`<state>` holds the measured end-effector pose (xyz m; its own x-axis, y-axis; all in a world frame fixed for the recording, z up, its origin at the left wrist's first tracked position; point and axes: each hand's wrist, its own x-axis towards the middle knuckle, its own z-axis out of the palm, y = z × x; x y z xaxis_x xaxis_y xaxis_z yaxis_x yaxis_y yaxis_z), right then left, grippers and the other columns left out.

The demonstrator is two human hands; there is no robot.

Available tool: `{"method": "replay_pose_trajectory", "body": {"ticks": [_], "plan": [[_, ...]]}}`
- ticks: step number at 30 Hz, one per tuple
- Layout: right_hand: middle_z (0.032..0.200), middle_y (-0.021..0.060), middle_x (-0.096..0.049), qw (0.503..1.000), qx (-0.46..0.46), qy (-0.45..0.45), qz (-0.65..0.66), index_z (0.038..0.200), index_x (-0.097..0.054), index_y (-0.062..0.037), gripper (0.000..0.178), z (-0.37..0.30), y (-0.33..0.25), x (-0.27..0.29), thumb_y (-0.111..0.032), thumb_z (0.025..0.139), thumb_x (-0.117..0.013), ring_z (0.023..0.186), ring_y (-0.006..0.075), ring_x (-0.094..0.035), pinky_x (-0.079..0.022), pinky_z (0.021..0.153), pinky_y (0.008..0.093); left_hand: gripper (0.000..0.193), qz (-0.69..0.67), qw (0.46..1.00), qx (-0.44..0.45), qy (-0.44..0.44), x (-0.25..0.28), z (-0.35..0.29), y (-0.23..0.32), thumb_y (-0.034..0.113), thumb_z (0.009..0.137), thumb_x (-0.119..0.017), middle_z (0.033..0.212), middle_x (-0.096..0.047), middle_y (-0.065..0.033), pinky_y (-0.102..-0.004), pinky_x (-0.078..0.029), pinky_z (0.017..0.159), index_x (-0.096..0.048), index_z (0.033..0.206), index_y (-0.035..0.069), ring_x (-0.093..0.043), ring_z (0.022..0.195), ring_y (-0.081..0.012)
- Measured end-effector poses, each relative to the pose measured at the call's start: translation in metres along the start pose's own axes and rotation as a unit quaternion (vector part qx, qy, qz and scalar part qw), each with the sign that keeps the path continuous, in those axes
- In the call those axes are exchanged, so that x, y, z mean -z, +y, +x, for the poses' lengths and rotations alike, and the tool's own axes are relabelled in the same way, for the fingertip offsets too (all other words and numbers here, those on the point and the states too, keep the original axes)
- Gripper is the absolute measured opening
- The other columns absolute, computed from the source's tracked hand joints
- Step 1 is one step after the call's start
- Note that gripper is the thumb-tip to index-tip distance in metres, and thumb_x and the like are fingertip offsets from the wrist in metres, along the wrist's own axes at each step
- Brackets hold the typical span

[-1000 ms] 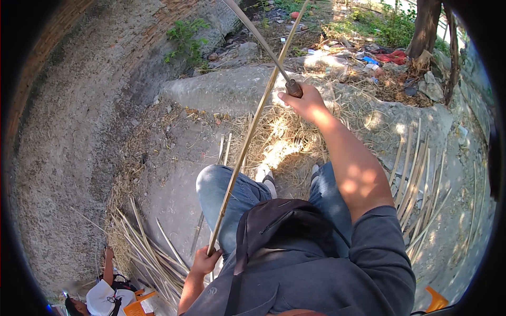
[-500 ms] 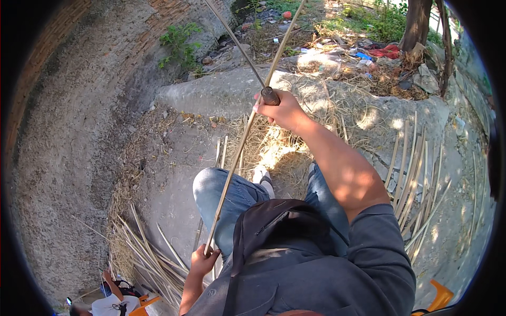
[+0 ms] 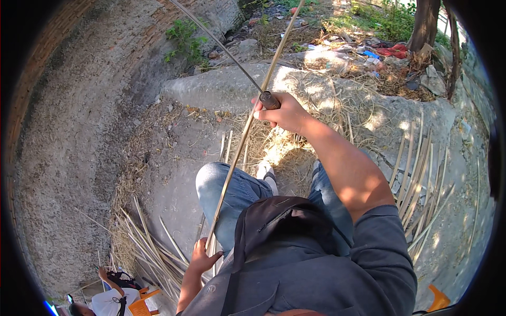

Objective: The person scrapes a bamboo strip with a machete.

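A long pale bamboo strip (image 3: 240,152) slants from my left hip up past the far edge of the concrete. Near its lower end, my left hand (image 3: 201,259) is round it, thumb out to the right side. My right hand (image 3: 284,111) grips the dark handle (image 3: 270,100) of a long, thin-bladed knife (image 3: 221,46), whose blade points up and left. The strip passes under that hand, by the fingertips, and crosses the blade's base there. Whether the edge bites into the strip cannot be made out.
Several bamboo strips lie in a pile (image 3: 153,247) at lower left and another (image 3: 419,184) at right. Curly shavings (image 3: 342,108) cover the concrete ahead. A rough wall (image 3: 68,131) rises at left. A person (image 3: 108,303) is at lower left beside an orange chair (image 3: 145,304).
The knife's blade has swung further left and lower. My left thumb has moved from on the strip to outstretched beside it. The view has shifted slightly.
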<state>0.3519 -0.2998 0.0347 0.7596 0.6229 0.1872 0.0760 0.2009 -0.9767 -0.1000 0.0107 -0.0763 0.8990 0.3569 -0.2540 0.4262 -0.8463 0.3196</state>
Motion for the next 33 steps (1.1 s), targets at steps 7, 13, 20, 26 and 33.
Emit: {"method": "replay_pose_trajectory", "body": {"ticks": [7,13,20,26,33], "plan": [[0.126,0.0242,-0.066,0.999,-0.013,-0.041,-0.005,0.091,-0.069,-0.0015,0.015,0.003,0.012,0.000,-0.014,0.087,-0.076,0.062,0.0073,-0.058,-0.047,0.055,0.0272,0.085,-0.038,0.982,-0.099,0.158,0.046,0.033,0.054,0.034,0.072,-0.092,0.130,-0.054,-0.0167,-0.0462,-0.053,0.088,-0.049,0.139,0.003,-0.060,0.110,-0.0322],[0.088,0.0049,-0.071,0.999,0.006,-0.031,-0.022,0.101,-0.071,-0.0014,0.026,0.000,0.012,-0.005,-0.018,0.084,-0.082,0.060,0.0093,-0.057,-0.047,0.056,0.0274,0.072,-0.055,0.974,-0.174,0.133,0.057,0.073,0.112,0.036,0.073,-0.092,0.106,-0.062,-0.0161,-0.0415,-0.053,0.084,-0.060,0.126,-0.001,-0.063,0.094,-0.0316],[0.086,0.0007,-0.066,0.993,-0.045,-0.066,-0.085,0.093,-0.070,-0.0042,0.023,-0.006,0.000,-0.005,-0.022,0.087,-0.081,0.070,0.0099,-0.060,-0.051,0.061,0.0290,0.022,0.004,0.972,-0.175,0.154,0.047,0.093,0.125,0.020,0.094,-0.070,0.093,-0.060,-0.0175,-0.0443,-0.053,0.078,-0.063,0.098,-0.001,-0.065,0.091,-0.0348],[0.076,0.0021,-0.066,0.995,0.013,-0.043,-0.085,0.094,-0.070,-0.0045,0.027,-0.001,0.022,0.012,-0.028,0.085,-0.080,0.065,0.0118,-0.060,-0.048,0.061,0.0308,0.024,-0.177,0.983,0.028,0.032,0.060,0.089,0.125,0.020,0.106,-0.054,0.086,-0.067,-0.0176,-0.0409,-0.052,0.070,-0.064,0.100,-0.001,-0.069,0.078,-0.0301],[0.080,0.0139,-0.069,0.957,0.034,0.022,-0.287,0.101,-0.073,-0.0034,0.036,0.000,0.010,0.036,-0.034,0.082,-0.079,0.074,0.0233,-0.064,-0.051,0.074,0.0382,0.029,-0.232,0.972,-0.039,-0.010,0.051,0.091,0.108,0.026,0.109,-0.054,0.079,-0.064,-0.0091,-0.0341,-0.049,0.068,-0.065,0.105,-0.001,-0.060,0.072,-0.0165]]}}
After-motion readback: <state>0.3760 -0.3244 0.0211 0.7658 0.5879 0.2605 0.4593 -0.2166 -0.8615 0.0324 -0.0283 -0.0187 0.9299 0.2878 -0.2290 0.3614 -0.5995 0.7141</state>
